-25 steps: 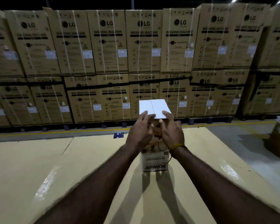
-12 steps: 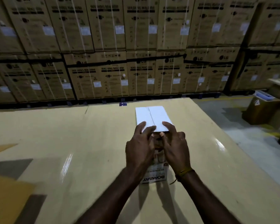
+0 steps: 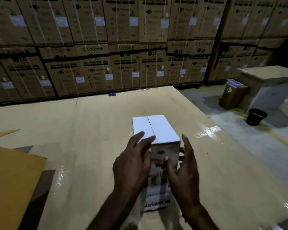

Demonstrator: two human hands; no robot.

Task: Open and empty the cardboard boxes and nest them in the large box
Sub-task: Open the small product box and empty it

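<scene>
A tall white carton (image 3: pixel 156 128) with printed sides stands upside down on the cardboard-covered work surface (image 3: pixel 93 130). Its two white top flaps are closed, with a seam down the middle. My left hand (image 3: pixel 133 165) lies against the carton's near left edge, its fingertips on the left flap. My right hand (image 3: pixel 183 170) is beside the carton's right side, fingers spread, thumb touching the printed front face. Neither hand grips the carton. The corner of a brown cardboard box (image 3: pixel 12 185) shows at the lower left.
Stacked washing-machine cartons (image 3: pixel 123 47) form a wall behind the surface. On the floor to the right stand a small brown box (image 3: pixel 233 97), a black bucket (image 3: pixel 256 117) and a large wrapped crate (image 3: pixel 269 87).
The view has tilted down and drawn closer to the carton. Both hands have come off the flap seam; the right hand has moved down to the carton's right side.
</scene>
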